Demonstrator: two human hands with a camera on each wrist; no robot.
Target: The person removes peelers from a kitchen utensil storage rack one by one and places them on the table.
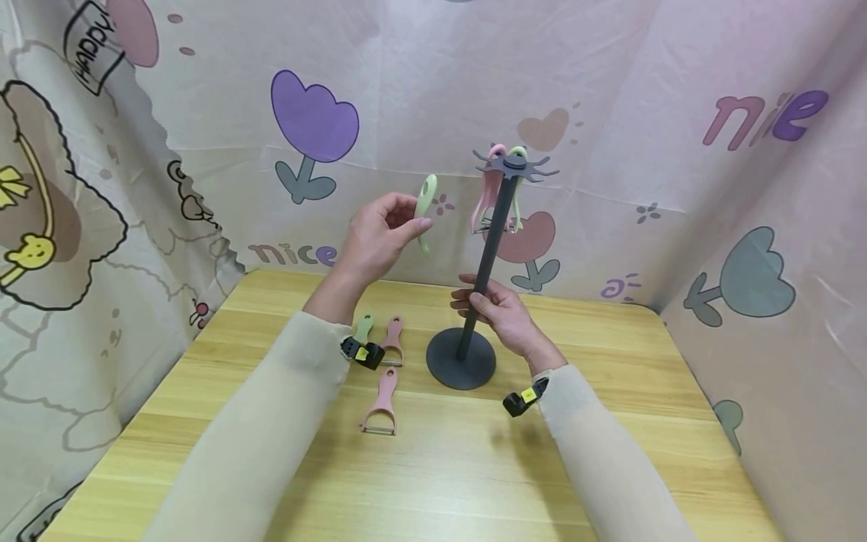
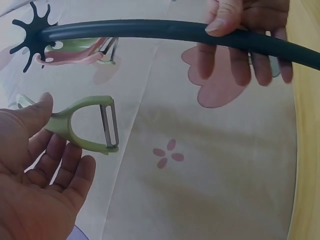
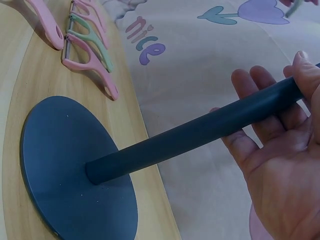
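My left hand pinches a green peeler by its handle, raised above the table and left of the dark stand. In the left wrist view its blade end points away from the fingers. My right hand holds the post of the utensil stand partway up, thumb on one side and fingers on the other. From the hooks at the stand's top hang a pink peeler and a green peeler, which overlap in the left wrist view.
Left of the stand's round base, several peelers lie on the wooden table. A pink peeler lies nearest the front, and another pink peeler is behind it. My left wrist partly covers a green peeler. Printed cloth hangs behind.
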